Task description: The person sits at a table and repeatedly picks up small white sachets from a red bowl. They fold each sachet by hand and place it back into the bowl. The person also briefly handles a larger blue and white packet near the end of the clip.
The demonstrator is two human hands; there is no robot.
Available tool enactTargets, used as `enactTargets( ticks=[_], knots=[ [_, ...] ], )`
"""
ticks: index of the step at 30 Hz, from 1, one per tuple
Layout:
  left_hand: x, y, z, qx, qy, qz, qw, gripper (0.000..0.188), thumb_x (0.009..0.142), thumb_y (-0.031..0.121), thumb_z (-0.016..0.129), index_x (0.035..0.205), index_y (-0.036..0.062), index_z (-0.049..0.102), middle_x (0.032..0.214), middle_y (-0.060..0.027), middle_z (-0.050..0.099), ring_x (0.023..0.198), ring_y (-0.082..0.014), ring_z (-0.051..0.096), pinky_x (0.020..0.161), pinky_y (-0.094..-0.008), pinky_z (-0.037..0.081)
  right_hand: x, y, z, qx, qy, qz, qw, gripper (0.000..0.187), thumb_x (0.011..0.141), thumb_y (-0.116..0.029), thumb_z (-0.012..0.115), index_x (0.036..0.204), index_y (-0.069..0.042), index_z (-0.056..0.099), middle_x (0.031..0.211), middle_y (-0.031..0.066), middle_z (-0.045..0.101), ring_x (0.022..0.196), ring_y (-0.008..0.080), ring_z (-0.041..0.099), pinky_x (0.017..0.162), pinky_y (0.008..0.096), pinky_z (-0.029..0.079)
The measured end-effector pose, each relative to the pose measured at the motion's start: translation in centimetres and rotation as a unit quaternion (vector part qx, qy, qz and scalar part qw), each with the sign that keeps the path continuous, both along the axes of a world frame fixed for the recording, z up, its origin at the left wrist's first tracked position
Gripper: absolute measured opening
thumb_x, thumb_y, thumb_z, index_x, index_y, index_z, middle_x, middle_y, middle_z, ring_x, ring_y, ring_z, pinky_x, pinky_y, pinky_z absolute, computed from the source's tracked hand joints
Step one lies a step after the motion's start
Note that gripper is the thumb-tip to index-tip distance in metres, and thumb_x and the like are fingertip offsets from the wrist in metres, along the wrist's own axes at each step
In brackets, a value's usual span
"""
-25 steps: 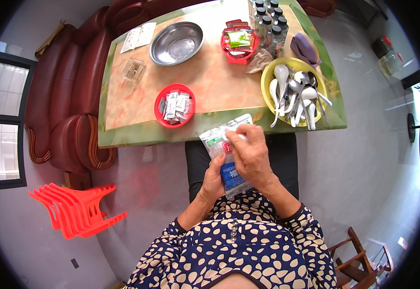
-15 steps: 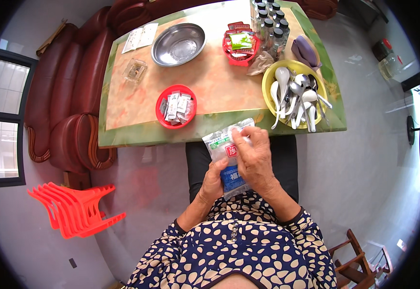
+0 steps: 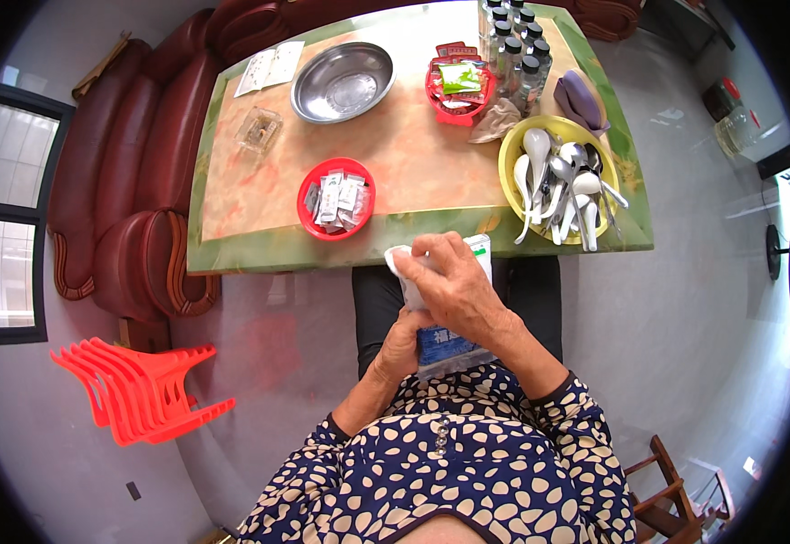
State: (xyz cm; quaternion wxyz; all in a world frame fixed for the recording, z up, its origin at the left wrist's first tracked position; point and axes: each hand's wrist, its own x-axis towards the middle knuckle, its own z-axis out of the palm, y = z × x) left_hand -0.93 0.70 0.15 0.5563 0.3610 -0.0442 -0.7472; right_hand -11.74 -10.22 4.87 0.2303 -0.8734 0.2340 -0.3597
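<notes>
A plastic packet (image 3: 454, 343), white above with a blue band below, hangs over my lap just off the table's near edge. My left hand (image 3: 398, 348) grips its left side, thumb on the front. Across the packet's upper part lies my right hand (image 3: 463, 295), its fingers bent round a small white wad (image 3: 397, 258) that looks like tissue or cloth. The wad sits at the packet's upper left corner, and my right hand hides much of the packet's front.
On the table (image 3: 431, 227) stand a red bowl (image 3: 304, 205) of sachets, a metal basin (image 3: 345, 86), a red basket (image 3: 458, 118) of packets, several dark-capped bottles (image 3: 529, 82) and a yellow basin (image 3: 509, 189) of spoons. A red plastic stool (image 3: 145, 390) lies at the left.
My right hand has moved left and up across the packet, carrying the white wad to its upper left corner. It now covers the red mark on the front. My left hand keeps its grip.
</notes>
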Motion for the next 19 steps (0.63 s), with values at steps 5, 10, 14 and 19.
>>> enactTargets(
  ticks=[5, 10, 14, 19],
  knots=[
    [-0.2, 0.1, -0.5, -0.031, -0.033, 0.104, 0.994, 0.054, 0.096, 0.043, 0.037, 0.134, 0.0051, 0.046, 0.130, -0.0084, 0.054, 0.121, -0.0215, 0.051, 0.106, -0.0372, 0.037, -0.8, 1.6, -0.2, -0.046, 0.053, 0.029, 0.997, 0.035, 0.078, -0.014, 0.057, 0.111, -0.001, 0.060, 0.108, 0.0096, 0.055, 0.098, 0.0254, 0.053, 0.083, 0.0375, 0.045],
    [-0.1, -0.9, 1.8, -0.022, -0.065, 0.072, 0.995, 0.096, 0.084, 0.080, 0.032, 0.140, 0.0031, 0.041, 0.137, -0.0105, 0.049, 0.128, -0.0241, 0.045, 0.109, -0.0373, 0.033, -1.8, 3.1, -0.3, -0.060, 0.091, 0.061, 0.992, 0.036, 0.079, -0.015, 0.057, 0.111, 0.000, 0.059, 0.103, 0.0085, 0.053, 0.096, 0.0245, 0.052, 0.082, 0.0358, 0.044],
    [0.5, -1.3, 1.5, -0.039, 0.005, 0.087, 0.995, 0.097, 0.082, 0.081, 0.033, 0.139, 0.0031, 0.042, 0.134, -0.0125, 0.053, 0.122, -0.0266, 0.051, 0.107, -0.0407, 0.038, -3.6, 4.6, -0.1, -0.036, 0.114, 0.121, 0.985, 0.033, 0.081, -0.015, 0.056, 0.111, -0.001, 0.059, 0.102, 0.0067, 0.053, 0.096, 0.0223, 0.053, 0.082, 0.0344, 0.043],
    [0.1, -1.3, 1.5, -0.010, -0.016, 0.086, 0.996, 0.096, 0.082, 0.080, 0.037, 0.139, 0.0032, 0.042, 0.136, -0.0135, 0.051, 0.122, -0.0281, 0.052, 0.106, -0.0428, 0.039, -4.4, 4.7, -1.4, -0.023, 0.102, 0.104, 0.989, 0.042, 0.081, -0.016, 0.058, 0.122, -0.006, 0.055, 0.107, 0.0062, 0.053, 0.098, 0.0226, 0.052, 0.086, 0.0356, 0.042]
  ],
)
